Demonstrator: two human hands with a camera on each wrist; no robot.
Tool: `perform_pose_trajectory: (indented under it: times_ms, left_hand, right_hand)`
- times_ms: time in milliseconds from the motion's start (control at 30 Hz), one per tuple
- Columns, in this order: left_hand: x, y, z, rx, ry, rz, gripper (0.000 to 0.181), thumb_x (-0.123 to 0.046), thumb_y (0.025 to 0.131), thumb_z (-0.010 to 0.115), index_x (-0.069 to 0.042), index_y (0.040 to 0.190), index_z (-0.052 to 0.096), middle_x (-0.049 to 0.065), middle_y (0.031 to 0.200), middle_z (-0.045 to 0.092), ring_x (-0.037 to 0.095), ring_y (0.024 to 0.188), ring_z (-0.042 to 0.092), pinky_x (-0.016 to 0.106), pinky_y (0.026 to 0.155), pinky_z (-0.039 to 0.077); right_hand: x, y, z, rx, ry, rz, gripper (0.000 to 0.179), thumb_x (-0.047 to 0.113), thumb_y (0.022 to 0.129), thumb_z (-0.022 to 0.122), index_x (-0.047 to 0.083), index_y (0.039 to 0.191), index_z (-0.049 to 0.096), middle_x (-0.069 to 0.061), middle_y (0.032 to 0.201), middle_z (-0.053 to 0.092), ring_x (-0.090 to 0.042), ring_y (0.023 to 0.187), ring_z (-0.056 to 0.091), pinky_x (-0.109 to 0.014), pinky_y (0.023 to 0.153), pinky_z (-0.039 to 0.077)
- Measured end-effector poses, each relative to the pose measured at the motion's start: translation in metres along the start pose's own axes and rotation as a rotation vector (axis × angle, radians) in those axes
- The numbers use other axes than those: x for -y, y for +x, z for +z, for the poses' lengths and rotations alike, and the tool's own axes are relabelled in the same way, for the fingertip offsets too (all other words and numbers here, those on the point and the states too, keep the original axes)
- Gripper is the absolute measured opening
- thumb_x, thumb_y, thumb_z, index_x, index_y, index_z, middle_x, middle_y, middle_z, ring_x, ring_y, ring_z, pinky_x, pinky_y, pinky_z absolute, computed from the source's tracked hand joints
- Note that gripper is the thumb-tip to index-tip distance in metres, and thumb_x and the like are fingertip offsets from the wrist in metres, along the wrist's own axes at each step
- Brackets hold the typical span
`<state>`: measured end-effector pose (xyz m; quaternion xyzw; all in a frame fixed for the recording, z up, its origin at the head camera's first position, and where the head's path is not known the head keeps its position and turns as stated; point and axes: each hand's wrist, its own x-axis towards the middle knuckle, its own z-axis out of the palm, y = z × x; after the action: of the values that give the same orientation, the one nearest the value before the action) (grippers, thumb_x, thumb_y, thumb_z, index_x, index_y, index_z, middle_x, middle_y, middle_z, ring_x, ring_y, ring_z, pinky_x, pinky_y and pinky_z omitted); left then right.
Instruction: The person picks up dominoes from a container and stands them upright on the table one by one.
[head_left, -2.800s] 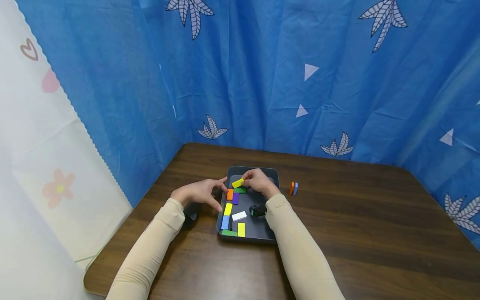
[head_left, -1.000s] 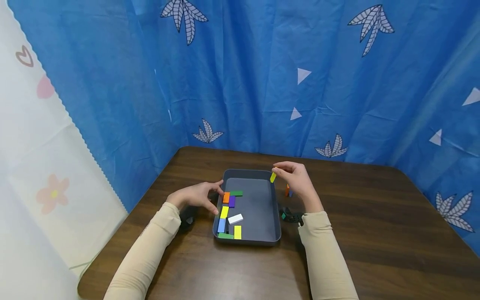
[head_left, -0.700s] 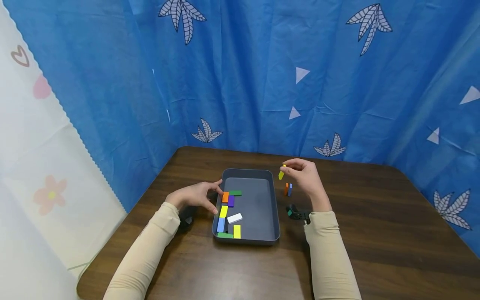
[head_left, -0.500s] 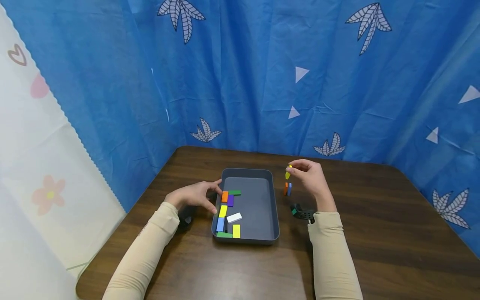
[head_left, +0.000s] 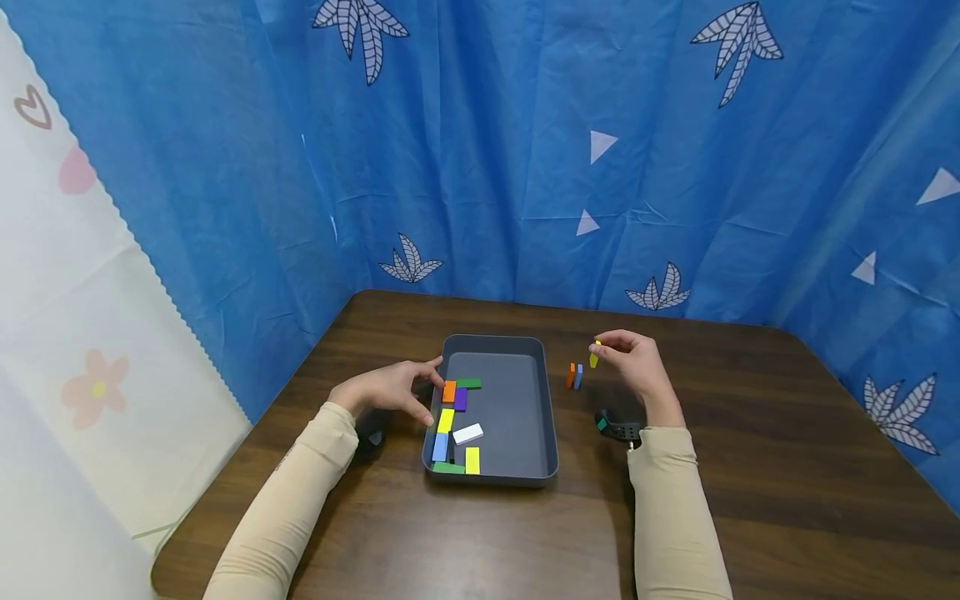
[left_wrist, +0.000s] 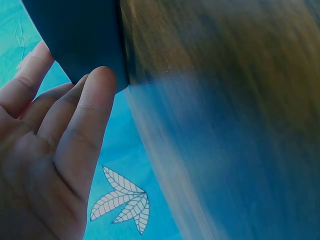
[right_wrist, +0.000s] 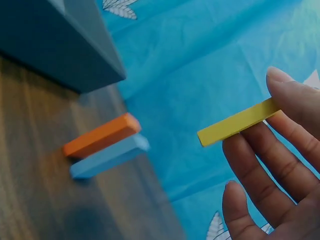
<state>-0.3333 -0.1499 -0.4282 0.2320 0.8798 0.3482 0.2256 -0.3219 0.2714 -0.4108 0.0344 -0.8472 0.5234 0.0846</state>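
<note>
My right hand (head_left: 639, 367) pinches a yellow domino (right_wrist: 240, 121) between thumb and fingers, raised above the table right of the tray. Close by on its left, an orange domino (right_wrist: 102, 135) and a light blue domino (right_wrist: 109, 157) stand upright side by side on the table. My left hand (head_left: 390, 390) rests at the left side of the dark grey tray (head_left: 517, 408), fingers spread along its wall. In the left wrist view its fingertips (left_wrist: 100, 80) touch the tray's outside.
Inside the tray, several dominoes lie mostly along the left wall, among them a purple one (head_left: 461, 400), a white one (head_left: 468, 433) and a green one (head_left: 469, 383). A blue curtain (head_left: 480, 167) hangs behind the wooden table (head_left: 750, 433).
My right hand has carried the yellow domino out of the tray's far end, over its right wall and past the two standing dominoes, lowering slightly at the last. My left hand stays by the tray.
</note>
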Motion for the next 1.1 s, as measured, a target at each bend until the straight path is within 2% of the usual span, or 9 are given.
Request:
perform_pose_trajectory:
  times_ms: [167,400,600,800,1100]
  left_hand:
    - [0.0,0.0,0.0,-0.002,0.004,-0.004,0.068,-0.035,0.072,0.09,-0.017,0.132,0.063,0.004,0.17,0.016,0.039,0.153,0.019,0.065,0.117,0.028]
    - [0.0,0.001,0.0,-0.001,0.012,0.008,0.067,-0.035,0.072,0.09,-0.017,0.131,0.063,0.005,0.17,0.016,0.039,0.153,0.019,0.065,0.118,0.027]
    - [0.001,0.001,0.0,-0.002,0.012,0.011,0.068,-0.035,0.072,0.09,-0.018,0.131,0.063,0.004,0.169,0.017,0.039,0.153,0.019,0.065,0.118,0.026]
    - [0.001,0.001,0.0,-0.001,0.01,-0.001,0.068,-0.035,0.072,0.09,-0.018,0.132,0.063,0.004,0.17,0.016,0.039,0.153,0.019,0.066,0.118,0.026]
    - [0.0,0.001,0.0,-0.001,0.023,-0.001,0.068,-0.036,0.072,0.09,-0.018,0.132,0.063,0.004,0.17,0.016,0.039,0.153,0.019,0.066,0.117,0.027]
  right_hand:
    - [-0.013,0.001,0.003,0.02,0.011,0.054,0.043,0.03,0.095,0.069,-0.002,0.123,0.065,0.004,0.103,0.067,-0.014,0.094,0.056,-0.029,0.085,0.05]
    - [-0.029,0.004,0.011,0.044,0.036,0.108,0.039,0.025,0.096,0.069,-0.003,0.123,0.064,0.0,0.106,0.067,-0.019,0.097,0.056,-0.037,0.091,0.05]
    - [-0.037,0.005,0.015,0.061,0.04,0.138,0.039,0.023,0.095,0.07,-0.003,0.123,0.064,-0.006,0.111,0.067,-0.022,0.099,0.054,-0.033,0.091,0.048]
    - [-0.042,0.006,0.017,0.068,0.015,0.151,0.038,0.024,0.096,0.069,-0.002,0.123,0.064,-0.016,0.12,0.064,-0.025,0.102,0.053,-0.028,0.088,0.047]
    - [-0.047,0.007,0.024,0.063,-0.006,0.142,0.033,0.02,0.096,0.069,-0.003,0.119,0.066,-0.019,0.121,0.065,-0.025,0.099,0.054,-0.027,0.083,0.048]
